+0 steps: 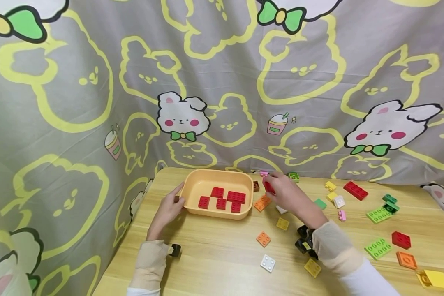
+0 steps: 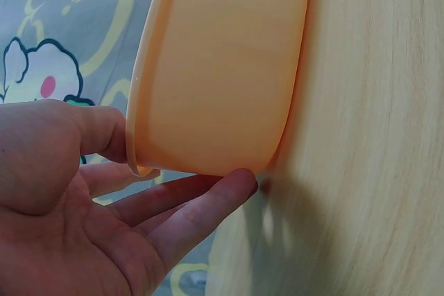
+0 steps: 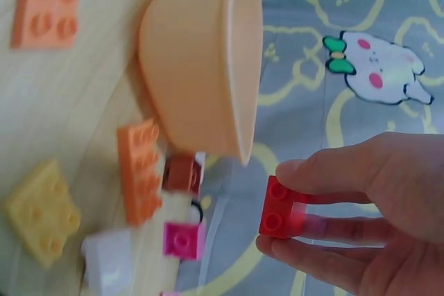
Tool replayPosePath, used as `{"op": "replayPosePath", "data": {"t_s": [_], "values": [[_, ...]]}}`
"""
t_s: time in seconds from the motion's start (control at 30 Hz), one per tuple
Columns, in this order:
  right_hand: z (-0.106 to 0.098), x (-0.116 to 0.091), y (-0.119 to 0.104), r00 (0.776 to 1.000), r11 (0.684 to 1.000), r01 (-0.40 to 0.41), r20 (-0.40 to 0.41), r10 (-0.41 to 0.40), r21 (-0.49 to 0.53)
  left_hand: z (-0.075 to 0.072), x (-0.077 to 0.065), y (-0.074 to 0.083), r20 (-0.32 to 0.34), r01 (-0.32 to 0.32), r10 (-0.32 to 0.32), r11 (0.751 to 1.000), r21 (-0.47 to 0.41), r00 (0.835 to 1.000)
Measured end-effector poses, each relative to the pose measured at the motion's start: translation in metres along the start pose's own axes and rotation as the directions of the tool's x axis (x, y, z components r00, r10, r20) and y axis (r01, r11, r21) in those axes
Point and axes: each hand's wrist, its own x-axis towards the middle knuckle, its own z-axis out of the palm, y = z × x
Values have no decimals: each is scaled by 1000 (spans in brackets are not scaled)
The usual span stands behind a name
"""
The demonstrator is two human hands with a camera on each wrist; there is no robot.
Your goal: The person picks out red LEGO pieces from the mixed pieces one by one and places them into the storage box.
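Observation:
My left hand (image 1: 170,207) grips the left end of a pale orange plastic basin (image 1: 215,213); in the left wrist view the thumb side is at the rim and the other fingers lie along the wall (image 2: 215,81). Several red toy bricks (image 1: 236,197) lie inside the basin. To the right of it, my right hand (image 1: 286,193) pinches a red toy brick (image 3: 277,209) between thumb and fingers, its studs showing in the right wrist view. Below that hand are an orange brick (image 1: 262,203) and a brown brick (image 1: 256,186), close to the basin's right end.
Loose bricks are scattered over the right of the wooden table (image 1: 207,255), including a long red brick (image 1: 356,190), another red brick (image 1: 401,240), light green bricks (image 1: 378,248) and a white brick (image 1: 268,263). A patterned curtain (image 1: 229,82) hangs behind the table.

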Motion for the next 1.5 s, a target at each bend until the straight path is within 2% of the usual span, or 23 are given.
{"op": "replayPosePath", "data": {"t_s": [0.5,1.07,1.23,1.33,1.5], "values": [[20,33,-47,999,998,25,28,-27,65,1,1,1,9,5,-5,1000,0,1000],[52,87,-65,985,996,75,155,-81,42,3,4,0,22,-12,12,1000,-14,1000],[66,102,-71,974,992,92,197,-108,88,0,1,-2,24,-8,8,1000,-8,1000],[76,110,-76,969,984,131,195,-154,122,-2,1,-3,10,5,-5,1000,-10,1000],[94,122,-83,961,980,156,210,-179,123,-2,3,-4,10,-5,5,1000,-21,1000]]}}
